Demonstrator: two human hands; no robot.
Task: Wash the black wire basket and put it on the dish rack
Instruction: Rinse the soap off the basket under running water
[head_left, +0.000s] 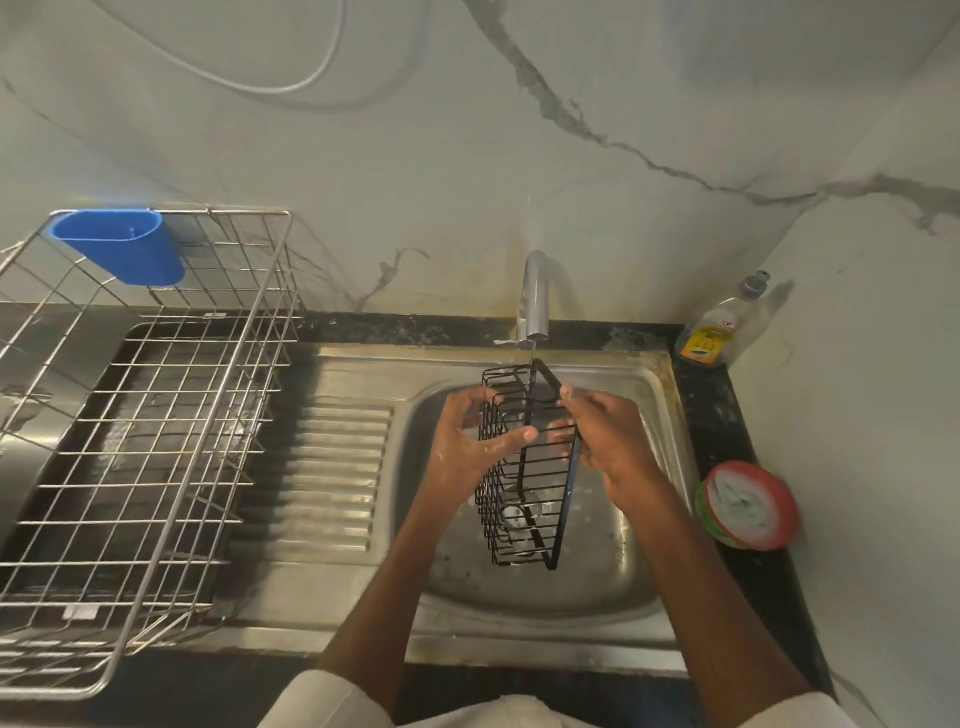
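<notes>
Over the steel sink (660, 395), just below the tap (535, 296), the black wire basket (524, 467) hangs tilted on end, its long side running roughly top to bottom and its open face turned toward the person's right. A thin stream of water falls from the spout onto the upper corner of the basket.

Both hands hold it near the upper half. The left hand (467, 441) cups the wire back and bottom of the basket: its fingers curl around the far side near the top edge, while the thumb lies across the wires, pointing right — the wire grid sits between thumb and fingers. Suds cling to the wrist and palm. The right hand (608, 431) grips the flat black rim bar; its fingertips (563, 431) wrap onto the wires just inside the rim, and the thumb presses against the bar higher up. So both sets of fingers are clamped on the basket, one hand to each side, and the lower half of the basket hangs free above the drain.

To the left, on the drainboard, stands the steel dish rack (156, 441) with a blue cup holder (122, 247) hooked at its back — well apart from the basket. A soap bottle (719, 332) stands in the right corner, and a round red-rimmed tub (748, 506) sits on the dark counter beside the sink.
</notes>
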